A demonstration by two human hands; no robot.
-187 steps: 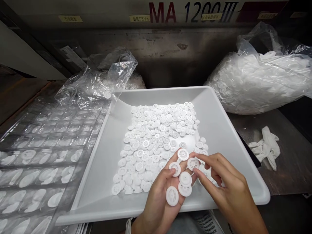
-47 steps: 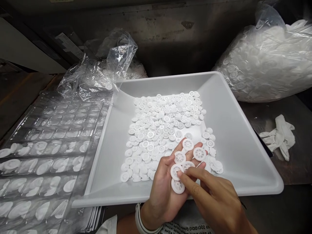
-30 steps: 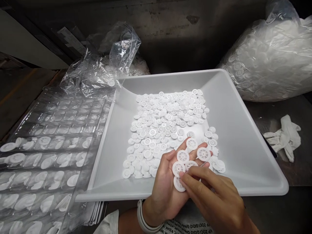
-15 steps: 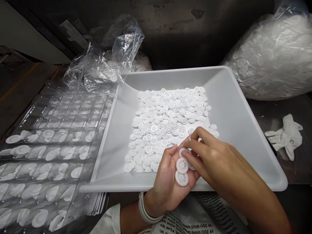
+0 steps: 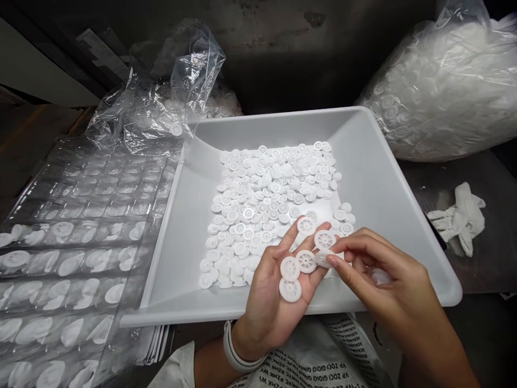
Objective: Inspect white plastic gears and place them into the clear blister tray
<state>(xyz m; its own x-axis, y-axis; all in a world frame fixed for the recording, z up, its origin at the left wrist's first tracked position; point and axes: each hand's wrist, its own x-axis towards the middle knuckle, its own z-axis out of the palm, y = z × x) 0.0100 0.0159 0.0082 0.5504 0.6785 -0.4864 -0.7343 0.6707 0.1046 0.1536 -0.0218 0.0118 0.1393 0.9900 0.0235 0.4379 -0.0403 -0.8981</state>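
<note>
My left hand [image 5: 271, 291] lies palm up over the near edge of the white plastic tray [image 5: 363, 178], holding several small white plastic spoked wheels [image 5: 306, 261] spread across its palm and fingers. My right hand [image 5: 383, 272] comes in from the right, its thumb and forefinger pinching a white wheel [image 5: 324, 258] against the left fingertips. Another white disc [image 5: 382, 276] shows inside the curled right fingers. A large heap of loose white wheels [image 5: 262, 210] fills the tray's middle, just beyond my left hand.
On the left lie clear blister sheets [image 5: 81, 248] with wheels in their pockets, and a crumpled clear bag [image 5: 194, 75] behind them. A full plastic bag of white wheels [image 5: 436, 91] sits back right. Crumpled white gloves [image 5: 458, 213] lie on the metal surface.
My right hand has drawn back rightward from over the left palm, uncovering more wheels there. The view has shifted slightly, moving the tray a little left.
</note>
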